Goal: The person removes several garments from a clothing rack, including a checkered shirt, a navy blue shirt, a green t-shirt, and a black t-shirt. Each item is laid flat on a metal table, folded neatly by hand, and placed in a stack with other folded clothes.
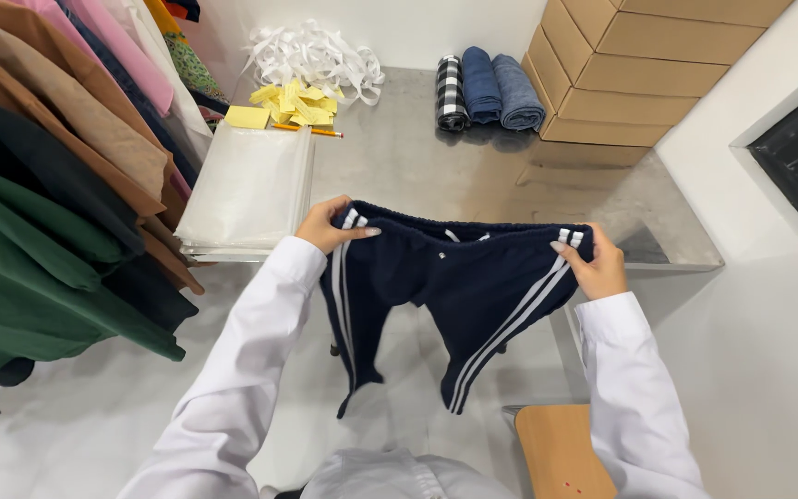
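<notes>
Left hand (328, 225) and right hand (593, 263) each pinch a waistband corner of the navy shorts (450, 286), stretched flat so the legs hang free just off the table (473, 176) edge.

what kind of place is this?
Likely a garment packing or stock room: hung clothes, stacked cartons, clear bags on the table. Both hands hold navy shorts.

Both hands (462, 251) apart, pinching (arms fwd)
</notes>
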